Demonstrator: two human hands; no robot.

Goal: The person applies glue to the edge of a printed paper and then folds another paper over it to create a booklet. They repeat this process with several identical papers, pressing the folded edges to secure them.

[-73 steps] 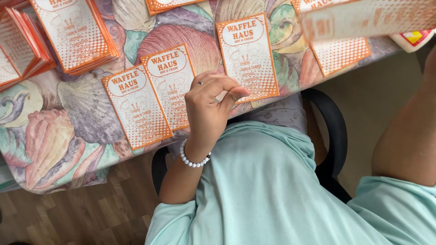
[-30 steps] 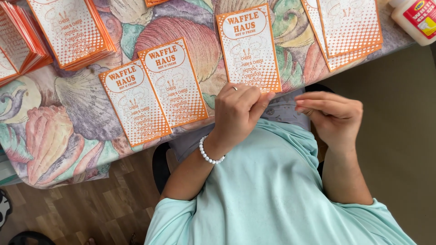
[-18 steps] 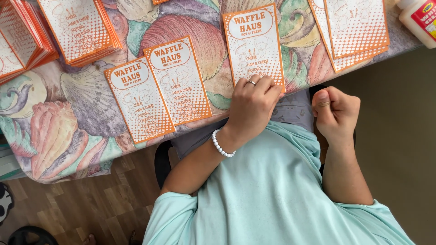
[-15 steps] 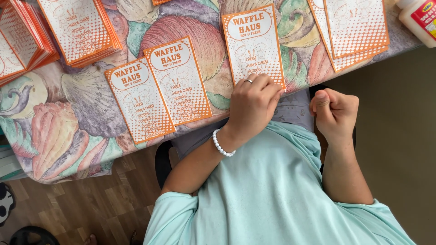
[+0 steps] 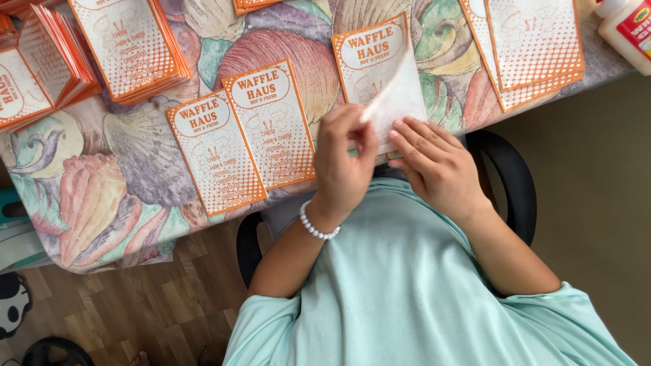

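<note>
Peeling a thin white strip [image 5: 388, 95] off the orange card [image 5: 380, 74] at the desk [image 5: 135, 224] edge, left hand [image 5: 342, 166] grip pinching it, right hand [image 5: 434, 163] fingers spread pinning the card; best pulled low, slowly.

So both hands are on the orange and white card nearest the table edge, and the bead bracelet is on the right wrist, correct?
Not quite: the head view shows the white bead bracelet on the left wrist, not the right. The rest holds: the left hand and the right hand are both on the orange and white card at the near edge of the table.
</note>
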